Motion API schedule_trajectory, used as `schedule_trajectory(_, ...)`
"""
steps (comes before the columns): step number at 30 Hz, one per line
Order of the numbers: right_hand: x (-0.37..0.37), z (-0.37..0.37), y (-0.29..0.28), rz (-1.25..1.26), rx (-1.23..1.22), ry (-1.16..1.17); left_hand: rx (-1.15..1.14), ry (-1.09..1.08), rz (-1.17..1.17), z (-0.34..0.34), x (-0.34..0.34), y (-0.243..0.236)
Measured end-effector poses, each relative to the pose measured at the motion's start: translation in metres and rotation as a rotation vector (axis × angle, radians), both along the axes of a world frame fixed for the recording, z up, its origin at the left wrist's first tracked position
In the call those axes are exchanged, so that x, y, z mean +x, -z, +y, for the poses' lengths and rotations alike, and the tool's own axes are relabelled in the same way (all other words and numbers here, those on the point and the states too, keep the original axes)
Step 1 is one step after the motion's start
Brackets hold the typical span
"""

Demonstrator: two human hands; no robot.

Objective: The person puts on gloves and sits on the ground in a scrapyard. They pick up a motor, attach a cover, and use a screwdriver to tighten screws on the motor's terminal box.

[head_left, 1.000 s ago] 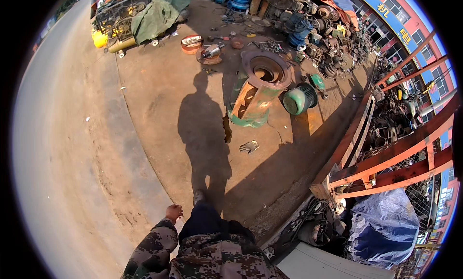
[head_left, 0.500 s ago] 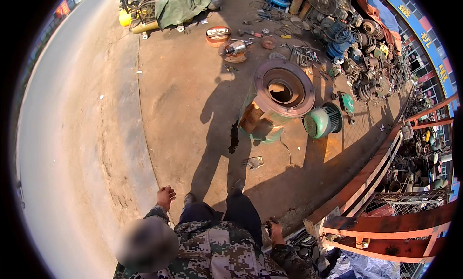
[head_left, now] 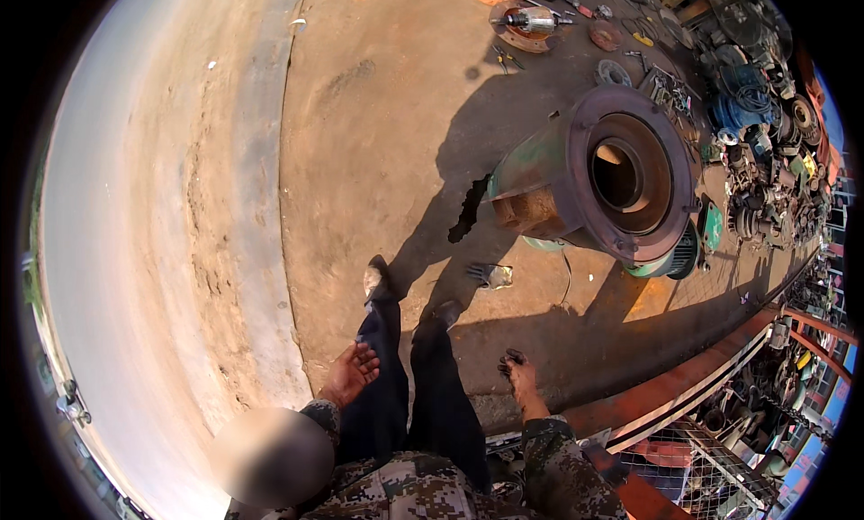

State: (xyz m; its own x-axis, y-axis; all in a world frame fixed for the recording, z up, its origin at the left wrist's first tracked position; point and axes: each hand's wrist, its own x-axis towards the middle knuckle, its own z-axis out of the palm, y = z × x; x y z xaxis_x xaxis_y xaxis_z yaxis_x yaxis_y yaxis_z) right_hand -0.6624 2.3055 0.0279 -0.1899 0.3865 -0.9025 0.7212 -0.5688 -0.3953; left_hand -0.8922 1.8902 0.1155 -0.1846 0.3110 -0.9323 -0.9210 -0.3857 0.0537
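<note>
My left hand (head_left: 352, 374) hangs in front of my left thigh, its fingers apart and nothing in it. On the other side, my right hand (head_left: 519, 376) reaches forward, fingers loosely bent and dark at the tips; I see no object in it. Neither hand touches anything. Ahead to the right stands a large cylindrical metal housing (head_left: 531, 165), green and rust-brown, with a wide brown flange around its round opening on top. A grey work glove (head_left: 493, 276) lies on the ground between my feet and the housing.
A green finned motor part (head_left: 677, 257) sits behind the housing. Farther off lie a motor rotor (head_left: 533, 20), pliers (head_left: 507, 59) and a heap of machine parts (head_left: 751, 183). A red-brown steel beam (head_left: 666, 367) runs along my right. A road (head_left: 99, 223) lies left.
My left foot has stepped forward, and the housing now appears larger and nearer. Both hands have moved forward, and the fingers of my left hand have spread. The view has tilted downward.
</note>
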Motion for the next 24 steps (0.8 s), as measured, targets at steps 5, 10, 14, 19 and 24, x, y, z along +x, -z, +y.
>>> schedule_trajectory(5, -0.053, -0.032, 0.082, -0.168, -0.088, -0.120, 0.189, -0.004, -0.123, 0.016, 0.011, 0.058)
schedule_trajectory(10, -0.094, -0.028, 0.215, -0.554, -0.162, -0.490, 0.163, 0.006, -0.336, -0.008, 0.049, 0.144)
schedule_trajectory(14, -0.102, -0.010, 0.334, -0.489, 0.343, -1.248, 0.274, -0.060, -0.397, -0.007, 0.046, 0.177)
schedule_trajectory(19, -0.181, 0.009, 0.400, -0.673, 0.277, -1.324, 0.212, -0.058, -0.400, -0.004, 0.036, 0.158)
schedule_trajectory(24, -0.186, 0.037, 0.453, -0.787, 0.288, -1.462, 0.214, -0.118, -0.367, -0.001, 0.020, 0.161)
